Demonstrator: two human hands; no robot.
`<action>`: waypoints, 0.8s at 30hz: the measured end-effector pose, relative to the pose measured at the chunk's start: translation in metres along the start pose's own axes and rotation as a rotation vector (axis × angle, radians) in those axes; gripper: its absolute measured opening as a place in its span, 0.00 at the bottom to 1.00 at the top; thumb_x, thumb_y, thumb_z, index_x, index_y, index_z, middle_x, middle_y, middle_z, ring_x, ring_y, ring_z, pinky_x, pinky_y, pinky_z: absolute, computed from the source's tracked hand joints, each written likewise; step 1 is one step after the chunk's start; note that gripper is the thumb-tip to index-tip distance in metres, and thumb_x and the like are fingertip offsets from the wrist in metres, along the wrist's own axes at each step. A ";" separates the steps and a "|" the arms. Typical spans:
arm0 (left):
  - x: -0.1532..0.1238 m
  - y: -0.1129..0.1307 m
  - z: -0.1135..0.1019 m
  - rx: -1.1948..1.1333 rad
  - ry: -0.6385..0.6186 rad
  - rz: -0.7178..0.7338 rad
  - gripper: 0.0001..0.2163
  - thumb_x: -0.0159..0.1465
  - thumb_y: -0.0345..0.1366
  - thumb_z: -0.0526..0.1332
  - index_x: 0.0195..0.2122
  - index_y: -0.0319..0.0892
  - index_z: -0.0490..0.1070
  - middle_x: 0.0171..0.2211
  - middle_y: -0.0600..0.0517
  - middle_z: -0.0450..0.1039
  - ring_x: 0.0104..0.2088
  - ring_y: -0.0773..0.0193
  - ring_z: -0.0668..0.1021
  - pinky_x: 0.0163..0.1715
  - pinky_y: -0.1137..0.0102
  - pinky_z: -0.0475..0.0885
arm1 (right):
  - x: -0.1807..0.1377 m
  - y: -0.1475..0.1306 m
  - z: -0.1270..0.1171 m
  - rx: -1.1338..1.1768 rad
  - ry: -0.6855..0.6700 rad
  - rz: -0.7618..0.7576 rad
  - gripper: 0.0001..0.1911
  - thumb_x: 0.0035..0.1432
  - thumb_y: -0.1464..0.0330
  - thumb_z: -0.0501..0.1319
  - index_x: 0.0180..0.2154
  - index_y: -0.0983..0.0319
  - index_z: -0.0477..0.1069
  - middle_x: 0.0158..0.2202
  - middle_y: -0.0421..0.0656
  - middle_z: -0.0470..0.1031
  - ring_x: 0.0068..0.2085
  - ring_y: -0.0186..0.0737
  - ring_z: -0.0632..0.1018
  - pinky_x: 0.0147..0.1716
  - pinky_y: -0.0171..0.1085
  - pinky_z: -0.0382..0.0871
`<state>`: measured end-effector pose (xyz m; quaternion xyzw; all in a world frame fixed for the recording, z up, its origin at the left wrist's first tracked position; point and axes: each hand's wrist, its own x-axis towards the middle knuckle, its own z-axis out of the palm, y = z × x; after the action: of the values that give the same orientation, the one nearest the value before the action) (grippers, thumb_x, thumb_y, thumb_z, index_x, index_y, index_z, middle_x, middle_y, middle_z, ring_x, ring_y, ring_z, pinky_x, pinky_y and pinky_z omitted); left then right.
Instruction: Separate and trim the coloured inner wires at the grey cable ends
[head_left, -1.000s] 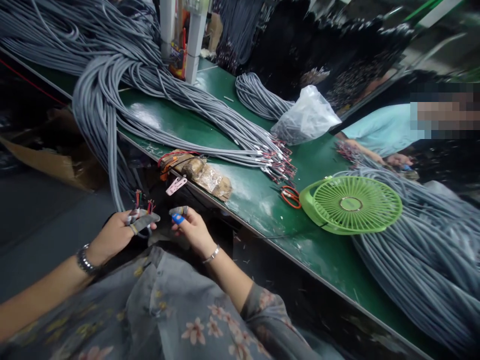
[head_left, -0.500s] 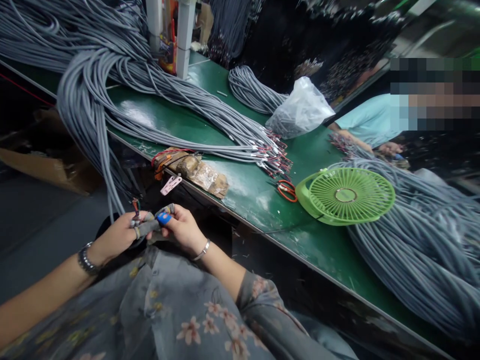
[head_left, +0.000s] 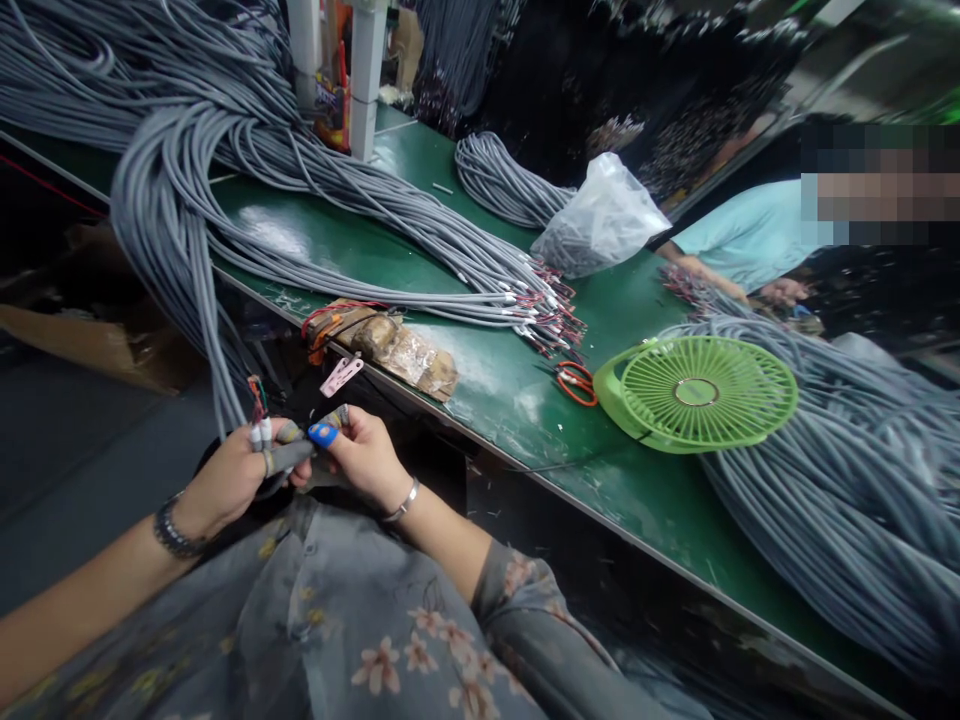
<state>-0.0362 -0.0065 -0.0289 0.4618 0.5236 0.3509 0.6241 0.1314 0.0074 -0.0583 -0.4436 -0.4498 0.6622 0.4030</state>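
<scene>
My left hand [head_left: 238, 472] is closed around the ends of grey cables [head_left: 256, 425] whose coloured wire tips stick up above my fingers; grey tape covers some fingertips. My right hand [head_left: 361, 455] is closed in a pinch right beside it, thumb wrapped in blue tape [head_left: 323, 434], touching the cable ends. The cables in my left hand hang down from a big grey cable bundle [head_left: 187, 190] draped over the edge of the green bench [head_left: 495, 385]. Both hands are below the bench edge, above my lap.
On the bench lie a brown taped block [head_left: 397, 350] with a pink tag, orange-handled scissors [head_left: 576, 382], a green fan [head_left: 697, 392], a clear plastic bag [head_left: 604, 220] and more cable bundles [head_left: 847, 480]. Another person in a light blue shirt [head_left: 757, 240] works at the far right.
My two hands have come together: the right hand moved left until it touches the cable ends in my left hand. The view shifted slightly.
</scene>
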 end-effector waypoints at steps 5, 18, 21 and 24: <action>0.000 -0.002 0.008 -0.112 0.181 -0.012 0.12 0.44 0.44 0.75 0.19 0.44 0.77 0.18 0.50 0.79 0.21 0.61 0.78 0.24 0.70 0.74 | -0.009 0.003 -0.001 -0.035 0.040 -0.050 0.32 0.48 0.38 0.72 0.27 0.57 0.64 0.19 0.31 0.63 0.20 0.30 0.62 0.21 0.33 0.61; -0.006 -0.004 0.009 0.057 0.159 0.075 0.12 0.50 0.44 0.70 0.18 0.46 0.72 0.16 0.54 0.72 0.16 0.67 0.68 0.18 0.72 0.65 | -0.002 0.000 -0.008 -0.027 -0.026 -0.014 0.24 0.52 0.48 0.76 0.35 0.59 0.73 0.29 0.36 0.75 0.28 0.33 0.73 0.28 0.33 0.69; -0.005 -0.008 0.008 0.088 0.133 0.079 0.11 0.51 0.43 0.70 0.18 0.46 0.73 0.16 0.54 0.72 0.17 0.67 0.69 0.18 0.72 0.65 | 0.001 0.000 -0.003 0.038 -0.028 0.000 0.23 0.45 0.54 0.80 0.32 0.59 0.73 0.27 0.35 0.74 0.29 0.33 0.72 0.30 0.33 0.69; -0.004 -0.008 0.009 0.082 0.150 0.068 0.12 0.50 0.45 0.72 0.18 0.45 0.74 0.16 0.54 0.73 0.17 0.67 0.69 0.18 0.72 0.65 | 0.000 0.003 0.004 0.112 0.036 0.028 0.20 0.45 0.58 0.79 0.28 0.59 0.71 0.25 0.34 0.71 0.27 0.33 0.71 0.29 0.34 0.68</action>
<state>-0.0281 -0.0147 -0.0347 0.4768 0.5669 0.3838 0.5513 0.1267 0.0057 -0.0608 -0.4385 -0.3985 0.6836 0.4260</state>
